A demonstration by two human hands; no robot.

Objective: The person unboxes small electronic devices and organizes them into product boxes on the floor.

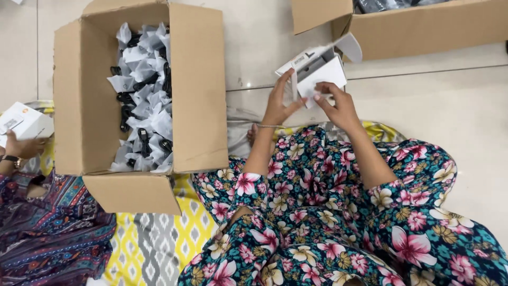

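Observation:
I hold a small white carton (317,71) above the tiled floor, its lid flap open at the top right. My left hand (279,101) grips its left side, with the fingers along the edge. My right hand (337,103) holds its lower right corner, fingertips pressed on the white front panel. Both forearms reach out over my lap, which is covered by floral cloth.
An open cardboard box (198,90) full of black cables in clear bags (143,100) stands to the left. Another cardboard box (423,29) lies at the top right. At the far left another person's hand (21,148) holds a white carton (24,123). A patterned mat (153,243) lies below.

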